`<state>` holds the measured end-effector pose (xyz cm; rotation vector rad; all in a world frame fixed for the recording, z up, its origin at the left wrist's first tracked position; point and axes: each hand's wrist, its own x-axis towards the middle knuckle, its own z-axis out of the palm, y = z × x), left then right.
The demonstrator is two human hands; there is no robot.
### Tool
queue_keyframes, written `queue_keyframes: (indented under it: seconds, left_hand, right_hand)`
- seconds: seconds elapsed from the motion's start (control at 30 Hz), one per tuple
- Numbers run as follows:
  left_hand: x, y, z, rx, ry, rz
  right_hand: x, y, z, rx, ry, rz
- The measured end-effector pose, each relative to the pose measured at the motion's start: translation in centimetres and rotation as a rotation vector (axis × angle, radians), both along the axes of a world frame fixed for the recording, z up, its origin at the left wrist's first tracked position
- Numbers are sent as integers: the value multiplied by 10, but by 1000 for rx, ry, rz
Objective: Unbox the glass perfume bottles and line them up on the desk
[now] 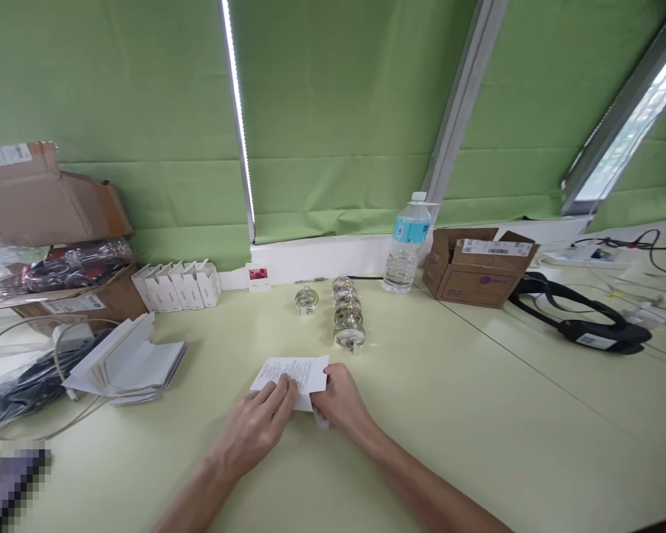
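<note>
A flat white card [305,369] with small printed text lies in front of me on the table, possibly a flattened carton; its folds are partly hidden. My left hand [263,420] presses its fingertips, held close together, onto the card's lower left part. At the right edge, my right hand [341,403] pinches the card with its fingers curled, and a small flap shows beneath it. Beyond the card stands a row of several round, shiny glass bottles [348,318]. One similar round bottle [307,298] is apart to their left.
Several small white boxes [177,286] stand at the back left, near folded white sheets [127,363] and a cable. A water bottle [407,248], an open brown carton [474,270] and a black headset-like strap [588,314] are at the right. Stacked cardboard boxes [49,200] are far left.
</note>
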<state>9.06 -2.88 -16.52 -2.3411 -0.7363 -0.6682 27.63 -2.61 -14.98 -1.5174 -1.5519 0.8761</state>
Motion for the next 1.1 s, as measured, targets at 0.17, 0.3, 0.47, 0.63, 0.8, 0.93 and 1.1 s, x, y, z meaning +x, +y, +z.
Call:
queue_keyframes:
  seconds: [0.17,0.3,0.47,0.63,0.8,0.93,1.1]
  left_hand:
    - [0,2,-1,1,-20,5]
    - [3,3,9,-21,-118,53]
    - [6,3,22,-79,-195,131]
    - [8,5,21,-222,-387,117]
    - [6,8,20,-399,-565,164]
    - [3,10,19,-473,-610,186]
    - [3,13,19,-563,-680,163]
  right_hand:
    - [-2,5,5,43,21,7]
    - [4,6,18,-45,-5,20]
    - [19,1,47,-58,-103,-11]
    - [18,4,81,72,-370,-56]
    - [8,17,123,76,-610,19]
    - [2,25,151,124,-732,26]
    - [-1,32,162,93,-780,92]
